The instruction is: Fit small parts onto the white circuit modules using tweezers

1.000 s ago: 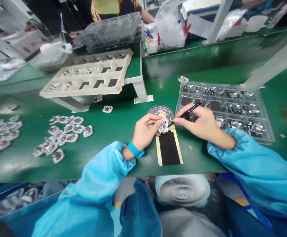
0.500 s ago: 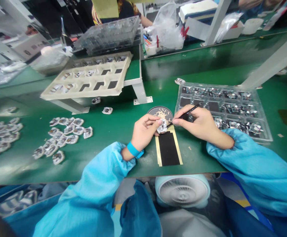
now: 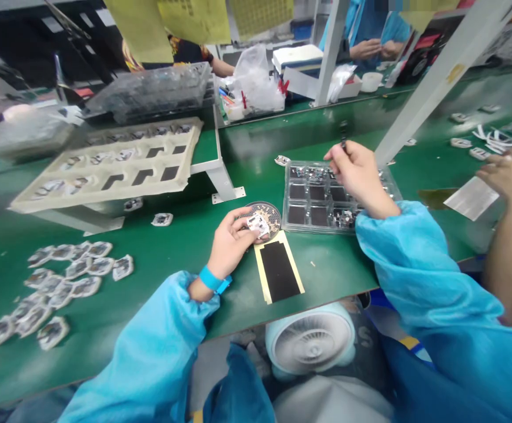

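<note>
In my left hand [image 3: 231, 244] is a small white plastic housing [image 3: 258, 224], pinched between thumb and fingers over a round dark mesh dish [image 3: 274, 211] of tiny beige pieces. My right hand [image 3: 357, 176] is closed around black tweezers [image 3: 344, 132], whose upper end points up; their tips are hidden. It hovers above a clear compartment tray [image 3: 285, 200]. Some compartments hold small metallic assemblies, while others show dark pads. A black sheet with yellow edges [image 3: 281, 270] lies in front of the dish.
Several white housings [image 3: 62, 276] lie grouped at left. A cream moulded tray [image 3: 143, 191] sits on a raised green shelf. A metal post [image 3: 432, 82] slants behind my right arm. At the right edge, another person's hand [image 3: 509, 176] is near a silvery sheet [image 3: 471, 198].
My right hand has left the white housing and moved with the tweezers up and right, over the clear tray. My left hand still holds the housing. The view has turned right.
</note>
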A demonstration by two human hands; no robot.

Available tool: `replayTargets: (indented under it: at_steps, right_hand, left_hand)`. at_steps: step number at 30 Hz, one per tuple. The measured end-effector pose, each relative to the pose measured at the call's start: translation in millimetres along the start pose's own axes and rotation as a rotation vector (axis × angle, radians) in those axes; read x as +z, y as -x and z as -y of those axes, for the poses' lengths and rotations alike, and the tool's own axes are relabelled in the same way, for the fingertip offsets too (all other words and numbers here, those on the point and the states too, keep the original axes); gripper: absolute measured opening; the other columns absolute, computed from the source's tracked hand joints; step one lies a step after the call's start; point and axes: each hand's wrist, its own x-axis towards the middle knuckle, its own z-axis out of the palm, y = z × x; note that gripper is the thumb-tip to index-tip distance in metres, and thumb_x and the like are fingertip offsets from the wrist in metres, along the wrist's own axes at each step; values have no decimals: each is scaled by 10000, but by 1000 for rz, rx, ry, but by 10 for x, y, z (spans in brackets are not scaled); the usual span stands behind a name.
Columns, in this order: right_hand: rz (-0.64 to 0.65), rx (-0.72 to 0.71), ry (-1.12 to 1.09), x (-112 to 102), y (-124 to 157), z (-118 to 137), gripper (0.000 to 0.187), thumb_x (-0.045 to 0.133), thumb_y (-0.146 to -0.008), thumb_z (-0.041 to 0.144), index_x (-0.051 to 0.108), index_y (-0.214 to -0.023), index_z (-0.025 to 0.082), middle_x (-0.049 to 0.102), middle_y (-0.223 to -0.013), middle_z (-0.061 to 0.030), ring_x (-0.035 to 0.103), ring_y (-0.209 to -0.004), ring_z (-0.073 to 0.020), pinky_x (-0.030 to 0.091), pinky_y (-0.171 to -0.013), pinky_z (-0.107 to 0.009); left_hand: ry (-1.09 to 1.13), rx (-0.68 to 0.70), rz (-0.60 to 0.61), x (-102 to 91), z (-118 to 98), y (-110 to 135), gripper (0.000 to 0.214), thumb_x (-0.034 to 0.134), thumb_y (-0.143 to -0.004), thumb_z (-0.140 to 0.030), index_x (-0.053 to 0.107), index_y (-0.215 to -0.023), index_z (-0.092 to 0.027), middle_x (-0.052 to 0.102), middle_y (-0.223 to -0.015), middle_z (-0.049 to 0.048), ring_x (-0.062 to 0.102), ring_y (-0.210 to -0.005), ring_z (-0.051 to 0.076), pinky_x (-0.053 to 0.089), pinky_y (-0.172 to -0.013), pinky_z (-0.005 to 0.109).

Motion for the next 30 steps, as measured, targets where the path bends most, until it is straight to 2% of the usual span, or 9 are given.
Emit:
replayTargets:
  at_steps: [3, 5, 7, 10, 17, 22, 26, 28, 30]
  right_hand:
    - [165, 133, 512, -45, -246, -212, 263, 674, -903, 447, 748, -925, 196, 758, -904, -112, 692, -928, -298, 536, -860, -413]
    - [268, 226, 680, 2, -338, -291, 274, 749, -829, 430, 777, -965, 194, 770, -977, -135, 691, -969, -323, 530, -866, -417]
    - [298, 263, 725, 69, -382, -322, 303, 782, -794, 441, 792, -985, 205, 776, -1009, -134, 694, -971, -318, 531, -849, -403]
    - [300, 256, 718, 145, -403, -330, 303, 797, -780, 449, 797, -974, 216, 783, -999, -125, 697, -951, -305, 532, -817, -383]
    - [323, 286, 755, 204, -480, -372, 324, 822, -749, 445, 771, -953, 198, 775, -1008, -151, 700, -925, -323, 527, -769, -399]
    - [289, 265, 653, 167, -453, -372, 282, 849, -722, 363, 747, -911, 181, 770, -947, -122, 691, -877, -282, 513, -752, -362]
    - [168, 173, 468, 105, -275, -173, 213, 810, -763, 329, 735, -884, 170, 771, -912, -103, 696, -867, -265, 518, -788, -355]
    - [132, 104, 311, 128, -129, 12, 230, 790, -788, 391, 706, -818, 179, 771, -875, -95, 702, -845, -264, 531, -786, -369]
    - [177, 24, 22, 204, 54, 210, 253, 792, -788, 407, 658, -822, 195, 783, -924, -83, 717, -858, -251, 556, -775, -364]
  left_hand:
    - [4, -2, 32, 8, -1, 5, 708, 912, -670, -280, 594, -1292, -164, 724, -1200, 124, 788, -849, 221, 660, -845, 351]
    - [-40, -20, 38, 8, 0, 4, 593, 906, -689, -330, 650, -1187, -136, 737, -1137, 124, 788, -819, 224, 668, -809, 352]
    - [-77, -52, 32, 3, 2, 1, 505, 898, -706, -386, 656, -1063, -123, 751, -1000, 105, 782, -729, 222, 662, -666, 306]
    - [-94, -88, 28, -6, 4, 2, 496, 891, -720, -439, 605, -987, -134, 736, -840, 68, 766, -632, 221, 556, -464, 209]
    - [-118, -74, 37, 19, -34, 24, 498, 892, -720, -449, 639, -1005, -129, 738, -814, 72, 742, -591, 187, 407, -388, 164]
    - [-149, -45, -7, 26, -85, 23, 421, 866, -747, -450, 724, -990, -137, 719, -741, 45, 662, -512, 116, 361, -379, 160]
    - [-132, -72, -57, 3, -84, 15, 390, 857, -754, -473, 720, -923, -149, 689, -669, 17, 607, -463, 86, 350, -378, 143]
    - [-108, -79, -72, -4, -80, 17, 396, 859, -750, -483, 718, -905, -147, 680, -657, 11, 604, -458, 86, 345, -376, 139]
    - [-80, -81, -86, -8, -79, 19, 415, 830, -775, -519, 723, -894, -136, 675, -648, 18, 599, -448, 87, 321, -364, 138]
